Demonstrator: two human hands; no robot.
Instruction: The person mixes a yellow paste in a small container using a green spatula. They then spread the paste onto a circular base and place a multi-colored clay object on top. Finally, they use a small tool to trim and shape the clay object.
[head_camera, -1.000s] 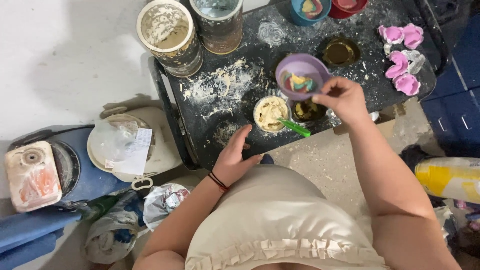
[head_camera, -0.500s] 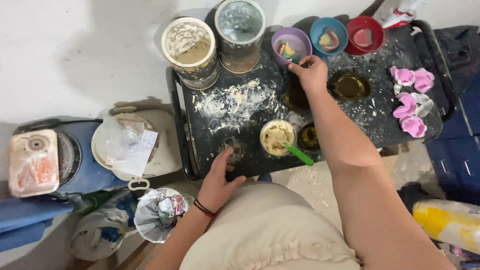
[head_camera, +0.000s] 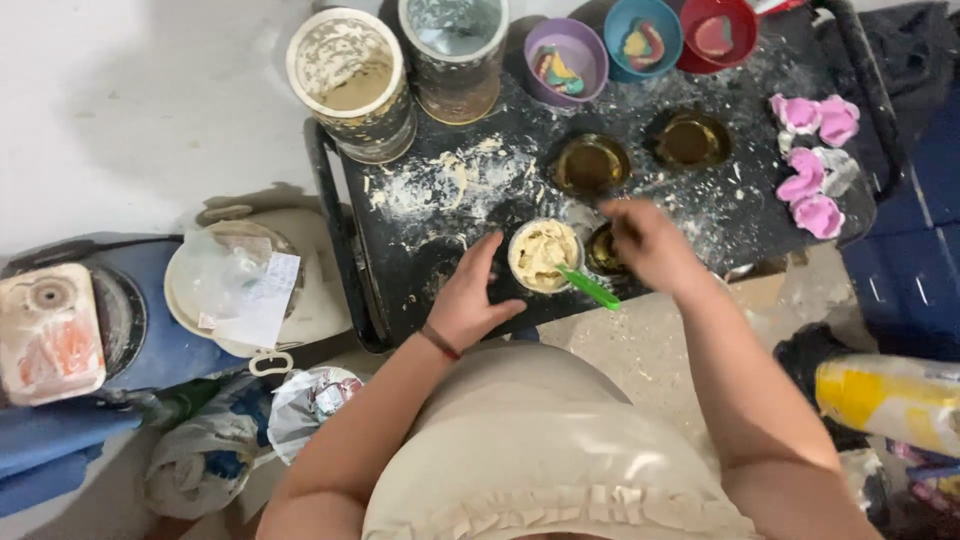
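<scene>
A small cup of cream-coloured paste (head_camera: 543, 255) stands near the front edge of a black tray (head_camera: 740, 215) dusted with white powder. A green stick (head_camera: 590, 288) juts out of the cup toward me. My left hand (head_camera: 470, 300) rests open beside the cup on its left, fingers spread, nearly touching it. My right hand (head_camera: 645, 245) is blurred just right of the cup, over a small dark round mould (head_camera: 603, 250), and holds nothing that I can make out. A purple bowl (head_camera: 566, 62) with coloured bits stands at the back.
Two tall powder-coated tins (head_camera: 350, 80) (head_camera: 455, 50) stand at the tray's back left. Blue (head_camera: 642, 35) and red (head_camera: 718, 30) bowls sit beside the purple one. Two round moulds (head_camera: 590, 163) (head_camera: 690, 138) and pink flower shapes (head_camera: 810, 160) lie right. A lidded white bucket (head_camera: 240, 290) stands left.
My right hand set the purple bowl down at the back of the tray, then pulled back to the cup of paste. My left hand shifted closer to the cup.
</scene>
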